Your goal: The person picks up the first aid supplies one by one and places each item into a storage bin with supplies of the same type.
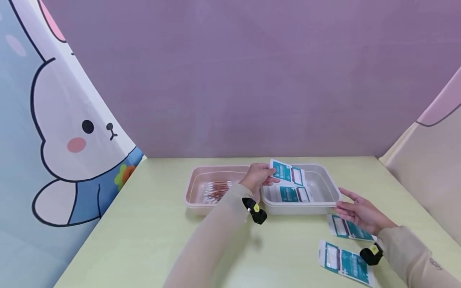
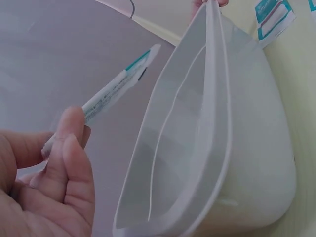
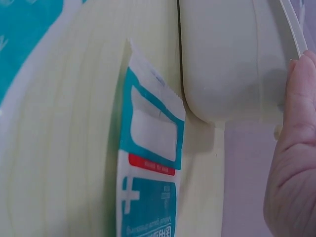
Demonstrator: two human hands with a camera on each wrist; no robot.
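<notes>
Between the thumb and fingers of my left hand is a teal-and-white medical packet, held above the grey-white plastic tray. In the left wrist view that packet appears nearly edge-on. A second packet of the same look lies inside the tray. My right hand touches the tray's right front corner with its fingers at the rim. Below that hand, two more packets lie on the table: one packet partly covered by the hand and wrist, and another packet nearer the front.
A pink tray stands left of the grey-white one, holding a clear bag of cotton swabs partly hidden by the left sleeve. Both trays sit on a pale yellow-green table. A purple backdrop rises behind the table.
</notes>
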